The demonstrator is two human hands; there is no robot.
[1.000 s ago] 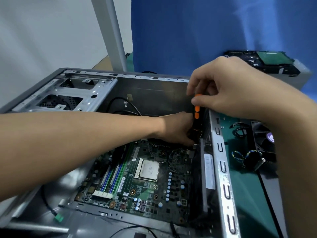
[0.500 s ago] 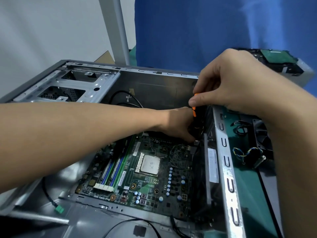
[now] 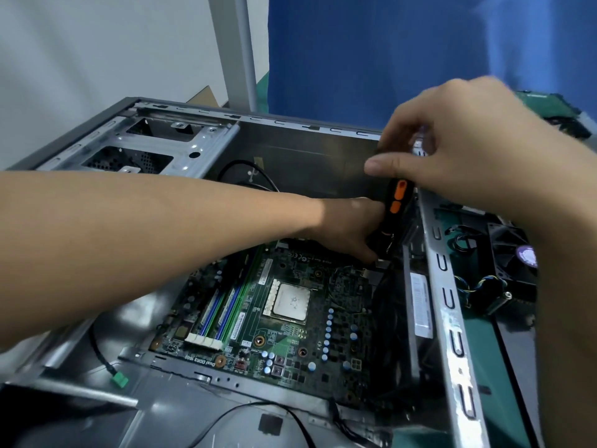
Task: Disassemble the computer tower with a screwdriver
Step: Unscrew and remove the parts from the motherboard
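In the far right corner of the open computer tower (image 3: 310, 150), which lies on its side on the green table (image 3: 478, 350), a screwdriver (image 3: 396, 202) with a black handle and orange patches stands nearly upright, its tip pointing down at the edge of the motherboard (image 3: 290, 347); the tip itself is hidden in shadow behind the left hand (image 3: 349, 227). The right hand (image 3: 468, 147) comes in from the right above the case rim and grasps the top of the handle, thumb lying across the front and the other fingers bent over the end; the left hand reaches across the case from the left, its forearm passing over the board, and its fingers curl round the lower, dark part of the tool just above the board. The motherboard sits flat in the bottom of the case, with a bare silver processor (image 3: 287, 302) near its middle and blue and green memory slots (image 3: 219, 313) to the left of that; a metal drive cage (image 3: 155, 147) fills the far left end of the case; a black cable ending in a small green plug (image 3: 119, 380) lies on the case floor near the left. Outside the right wall of the case, a black fan (image 3: 513, 253) with coloured wires rests on the table; behind everything hang a blue cloth (image 3: 371, 53) and a white post (image 3: 235, 50).
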